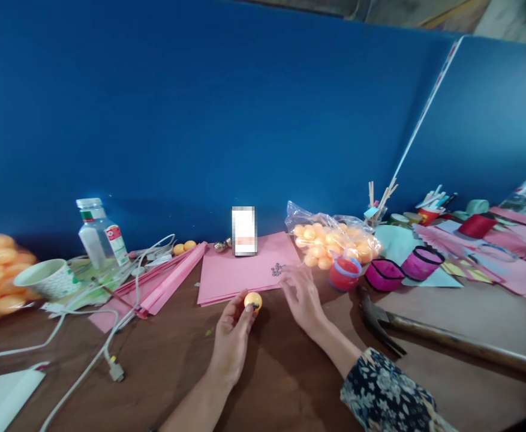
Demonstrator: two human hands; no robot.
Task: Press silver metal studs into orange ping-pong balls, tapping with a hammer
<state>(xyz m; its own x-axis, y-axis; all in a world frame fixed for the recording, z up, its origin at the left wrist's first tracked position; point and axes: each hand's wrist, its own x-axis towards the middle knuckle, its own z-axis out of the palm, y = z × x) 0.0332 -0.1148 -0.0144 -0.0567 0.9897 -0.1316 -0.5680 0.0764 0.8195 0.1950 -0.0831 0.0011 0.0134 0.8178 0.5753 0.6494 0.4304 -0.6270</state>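
My left hand (233,336) grips a small orange ball (254,299), which looks like a ping-pong ball, between thumb and fingers. A small dark spot or piece shows on the ball by my thumb; its kind is too small to tell. My right hand (301,297) reaches over the edge of a pink paper stack (227,276), its fingers loosely bent and apart. Just beyond its fingertips lies a little cluster of small grey pieces (276,270), perhaps beads. No held item shows in that hand.
A clear bag of orange balls (319,240) lies behind a red tub (344,273) and purple cloth bands (384,274). At right rests a hammer (460,342). Left are white cables (110,336), a paper cup (49,279) and a bottle (98,234). A phone (244,231) stands at the back.
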